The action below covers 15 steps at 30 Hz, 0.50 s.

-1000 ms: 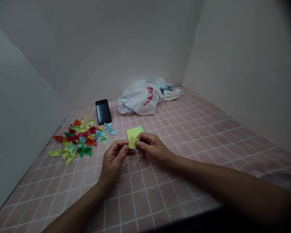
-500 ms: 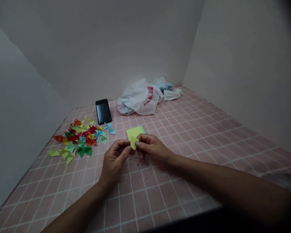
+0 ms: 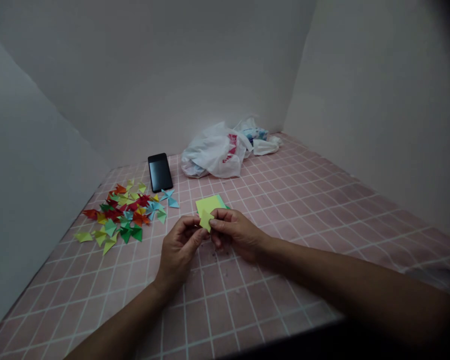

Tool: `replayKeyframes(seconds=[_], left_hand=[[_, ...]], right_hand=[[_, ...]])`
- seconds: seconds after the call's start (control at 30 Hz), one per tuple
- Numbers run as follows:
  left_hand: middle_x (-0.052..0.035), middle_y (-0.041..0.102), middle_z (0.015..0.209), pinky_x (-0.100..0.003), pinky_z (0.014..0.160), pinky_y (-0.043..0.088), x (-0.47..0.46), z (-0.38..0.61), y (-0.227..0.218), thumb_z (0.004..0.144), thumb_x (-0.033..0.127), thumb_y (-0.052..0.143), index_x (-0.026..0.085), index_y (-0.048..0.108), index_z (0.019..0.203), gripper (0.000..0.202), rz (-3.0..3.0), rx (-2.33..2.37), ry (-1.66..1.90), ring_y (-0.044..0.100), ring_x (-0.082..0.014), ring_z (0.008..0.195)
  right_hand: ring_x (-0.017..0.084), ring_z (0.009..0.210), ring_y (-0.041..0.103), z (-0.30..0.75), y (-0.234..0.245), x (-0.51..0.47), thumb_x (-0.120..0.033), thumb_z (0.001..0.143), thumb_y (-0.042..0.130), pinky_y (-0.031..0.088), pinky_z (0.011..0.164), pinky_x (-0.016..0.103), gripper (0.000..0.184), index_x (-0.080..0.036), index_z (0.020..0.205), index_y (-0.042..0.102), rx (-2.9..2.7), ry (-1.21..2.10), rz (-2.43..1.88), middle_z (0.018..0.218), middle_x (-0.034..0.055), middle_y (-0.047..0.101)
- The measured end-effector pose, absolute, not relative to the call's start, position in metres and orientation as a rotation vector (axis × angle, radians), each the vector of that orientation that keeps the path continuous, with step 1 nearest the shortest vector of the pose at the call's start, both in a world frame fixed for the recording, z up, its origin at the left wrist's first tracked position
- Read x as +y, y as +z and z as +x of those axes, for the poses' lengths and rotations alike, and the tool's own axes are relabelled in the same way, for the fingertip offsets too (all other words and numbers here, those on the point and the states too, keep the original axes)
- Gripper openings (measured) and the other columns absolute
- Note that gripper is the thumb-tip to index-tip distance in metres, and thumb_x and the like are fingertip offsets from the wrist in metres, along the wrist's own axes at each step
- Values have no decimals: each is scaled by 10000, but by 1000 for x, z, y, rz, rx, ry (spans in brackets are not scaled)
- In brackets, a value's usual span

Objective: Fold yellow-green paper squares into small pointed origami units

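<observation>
A small folded yellow-green paper (image 3: 205,220) is held between my two hands, above the tiled-pattern surface. My left hand (image 3: 182,243) pinches its left and lower side with thumb and fingers. On the paper's right side, my right hand (image 3: 237,229) grips with the thumb on top and the fingers curled behind. Just beyond my fingers lies a stack of square paper sheets (image 3: 210,203), yellow on top with a green edge showing at the right. My fingers hide part of the stack and of the folded paper.
At the left lies a pile of colourful folded paper pieces (image 3: 125,212). A black smartphone (image 3: 159,172) lies behind it. White plastic bags (image 3: 217,150) sit by the back wall. A pink cloth with a white grid (image 3: 285,200) covers the surface, with walls around.
The folded paper has tilted and shifted slightly in my fingers. Both hands keep hold of it and have barely moved; everything else is where it was.
</observation>
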<state>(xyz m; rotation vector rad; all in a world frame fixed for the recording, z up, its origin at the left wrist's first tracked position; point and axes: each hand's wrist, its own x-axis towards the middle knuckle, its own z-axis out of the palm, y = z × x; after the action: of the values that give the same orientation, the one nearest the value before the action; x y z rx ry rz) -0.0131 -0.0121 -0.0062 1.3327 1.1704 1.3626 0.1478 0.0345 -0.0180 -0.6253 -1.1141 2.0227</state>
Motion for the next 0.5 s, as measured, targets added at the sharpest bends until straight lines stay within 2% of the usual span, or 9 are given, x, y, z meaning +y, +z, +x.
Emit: replayKeyframes(seconds=[0.37,0.5], left_hand=[[-3,682,844,-268,722,557,-11,-13,-5,830,272,720,181,667,934,148,1384,1184,1373,661,-134,716],[-3,682,842,-269,717,557,-12,-14,-6,834,271,714,187,666,936,140,1385,1194,1373,655,-132,709]], right_hand=[[69,463,512,147,-19,35,-396,763,792,444,452,204,330,-158,817,570,-1048,2092,-601,629,-31,618],[73,455,511,146,-19,35,-382,769,788,443,448,201,309,-160,803,575,-1038,2106,-590,578,-41,594]])
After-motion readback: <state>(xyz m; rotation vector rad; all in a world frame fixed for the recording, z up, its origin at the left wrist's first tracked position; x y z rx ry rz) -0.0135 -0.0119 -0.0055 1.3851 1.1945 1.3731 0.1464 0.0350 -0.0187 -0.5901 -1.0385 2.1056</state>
